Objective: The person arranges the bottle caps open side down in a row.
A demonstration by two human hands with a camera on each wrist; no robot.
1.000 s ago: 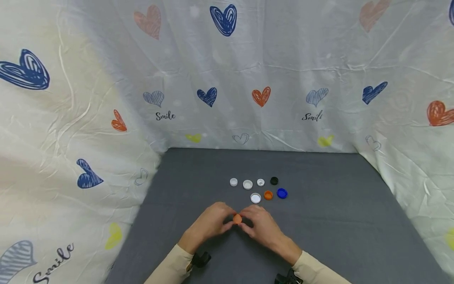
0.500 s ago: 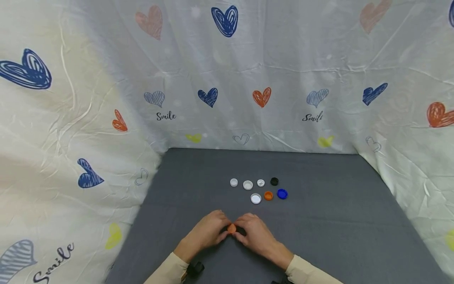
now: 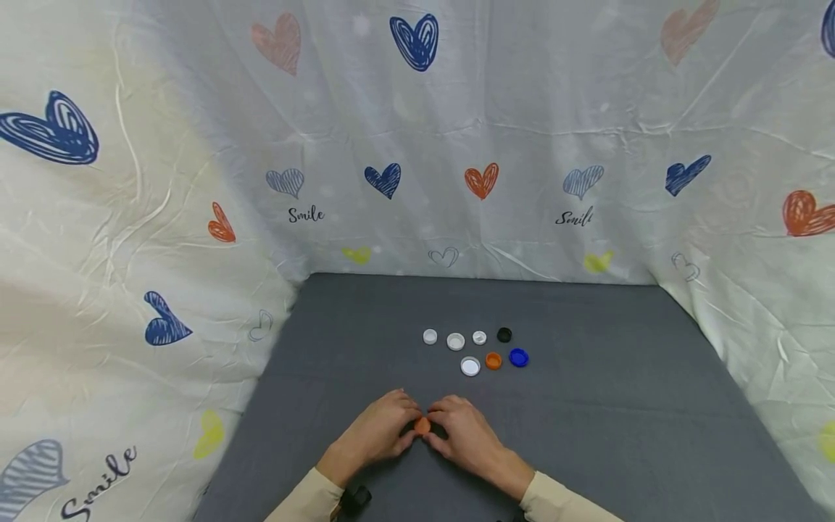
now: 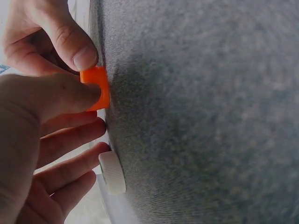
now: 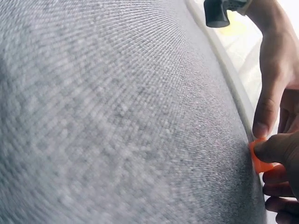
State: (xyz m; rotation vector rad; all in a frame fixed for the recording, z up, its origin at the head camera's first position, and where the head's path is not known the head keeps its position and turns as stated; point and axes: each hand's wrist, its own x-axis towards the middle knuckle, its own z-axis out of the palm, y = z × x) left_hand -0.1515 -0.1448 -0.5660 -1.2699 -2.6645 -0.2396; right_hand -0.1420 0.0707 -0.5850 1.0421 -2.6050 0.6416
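Note:
Near the front of the grey tabletop, an orange bottle cap (image 3: 422, 425) is pinched between both hands. My left hand (image 3: 380, 433) grips its left side with thumb and fingers, while my right hand (image 3: 464, 438) holds it from the right. In the left wrist view both thumbs press the near side of the orange cap (image 4: 103, 76), which stands low at the cloth. The right wrist view shows the orange cap (image 5: 261, 165) partly covered by the right thumb. Beyond the left fingers lies a white ridged cap (image 4: 112, 172).
Ahead of the hands lie several loose caps on the grey cloth (image 3: 587, 435): white ones (image 3: 470, 366), an orange one (image 3: 493, 361), a blue one (image 3: 518, 357) and a black one (image 3: 504, 335). A heart-printed curtain (image 3: 535, 94) closes off the back and sides.
Both hands have drawn the orange cap nearer to the body and slightly left, keeping their pinch on it. The other caps stay where they were.

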